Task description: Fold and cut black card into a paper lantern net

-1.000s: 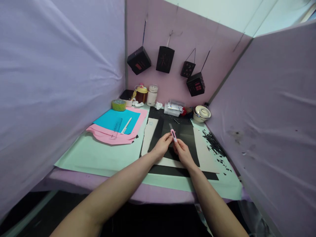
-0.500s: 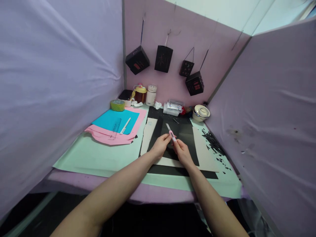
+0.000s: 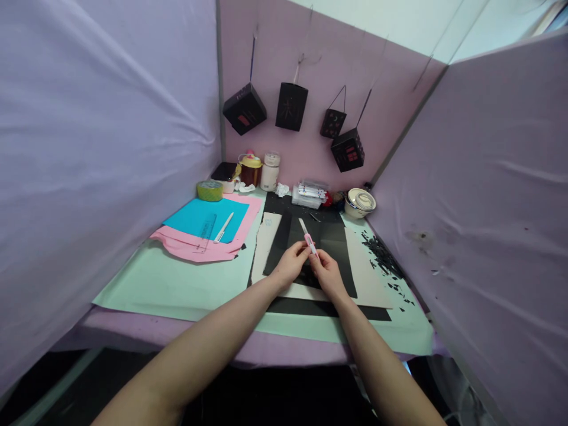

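1. The right hand pinches the lower end of a pink knife between thumb and fingers.
2. The left hand has its fingers drawn together beside the knife's handle; from where I stand, I cannot tell whether they grip it.
3. The knife is in front of the person, above a black sheet, its blade out and pointing away, slanted a little to the left.
4. That sheet lies on a cream board, with more black material under it, on the green-covered bench.
5. Over on the left, a clear ruler and a white pen-like tool rest on blue paper, with pink paper beneath.
6. A roll of tape sits at the back left corner of those papers.
7. Black scraps are strewn along the right side, in front of a lidded bowl.
8. Four black boxes hang against the back wall.
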Demonstrator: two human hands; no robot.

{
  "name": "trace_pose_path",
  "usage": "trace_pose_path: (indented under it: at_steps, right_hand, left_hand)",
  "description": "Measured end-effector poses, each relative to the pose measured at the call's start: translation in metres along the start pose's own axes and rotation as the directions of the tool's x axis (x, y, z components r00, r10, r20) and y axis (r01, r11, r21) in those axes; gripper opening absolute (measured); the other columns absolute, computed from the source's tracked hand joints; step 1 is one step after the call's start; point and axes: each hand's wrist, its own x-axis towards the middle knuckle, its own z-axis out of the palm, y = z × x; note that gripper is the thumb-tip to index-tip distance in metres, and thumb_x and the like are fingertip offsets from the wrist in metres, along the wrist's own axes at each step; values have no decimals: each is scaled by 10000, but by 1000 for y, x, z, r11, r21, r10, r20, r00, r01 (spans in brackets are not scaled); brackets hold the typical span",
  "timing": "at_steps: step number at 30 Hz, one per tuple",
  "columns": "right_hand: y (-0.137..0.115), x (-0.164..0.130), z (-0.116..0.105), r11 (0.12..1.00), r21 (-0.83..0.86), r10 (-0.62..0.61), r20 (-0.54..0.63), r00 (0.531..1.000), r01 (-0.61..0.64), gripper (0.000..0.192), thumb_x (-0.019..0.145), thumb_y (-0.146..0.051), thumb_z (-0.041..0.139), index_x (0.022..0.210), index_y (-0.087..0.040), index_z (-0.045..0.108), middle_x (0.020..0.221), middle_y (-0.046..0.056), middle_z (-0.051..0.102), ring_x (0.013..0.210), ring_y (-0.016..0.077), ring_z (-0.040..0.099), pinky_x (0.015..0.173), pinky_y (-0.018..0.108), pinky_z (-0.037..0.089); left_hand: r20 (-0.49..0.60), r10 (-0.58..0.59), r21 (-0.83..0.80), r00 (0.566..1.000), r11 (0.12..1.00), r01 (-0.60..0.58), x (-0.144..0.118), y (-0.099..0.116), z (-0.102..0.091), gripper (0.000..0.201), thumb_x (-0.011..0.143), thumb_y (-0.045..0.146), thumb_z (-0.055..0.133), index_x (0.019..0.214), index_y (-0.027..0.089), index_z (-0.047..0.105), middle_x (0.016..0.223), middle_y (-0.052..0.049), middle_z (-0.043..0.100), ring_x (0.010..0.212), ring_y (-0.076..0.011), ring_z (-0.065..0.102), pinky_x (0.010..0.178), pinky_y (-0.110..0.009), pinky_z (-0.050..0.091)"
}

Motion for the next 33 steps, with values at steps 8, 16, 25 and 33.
trace_pose_path:
  at_steps: [8,16,25,33]
  right_hand:
    - [-11,-41,-64,980,-187,49,-125,991,-72,369,842,-510,529,1018,-197,615,610,-40,477,523,112,402,484,227,332]
    - [17,-114,-166,819,-521,133,-239,962,-242,525,824,-554,513,1200,-198,601,761,20,652,689,185,590,613,270,460]
    - [29,-135,-174,803,-558,152,-148,977,-209,454,873,-485,483,1245,-247,590,1226,70,643,1125,262,596,941,372,474]
    - [19,-130,-173,820,-542,201,-33,979,-187,423,880,-441,495,1250,-265,598,1258,55,623,1147,272,585,971,406,464]
  left_hand:
    - [134,163,405,977,891,-204,-11,-1,2,281,857,244,584,1123,161,613,1162,-107,626,1126,-231,554,1009,-399,411]
    - [734,106,599,670,363,-714,-30,1,18,341,927,361,506,1219,208,591,1371,-77,522,1356,-284,340,1127,-522,187]
    - [833,-131,546,537,343,-764,-44,10,12,596,889,585,462,1404,295,393,1484,-52,384,1402,-297,252,1127,-517,150]
    - [883,-87,458,462,375,-806,-60,18,-3,587,890,568,467,1401,285,405,1491,-54,371,1420,-286,206,1151,-490,82]
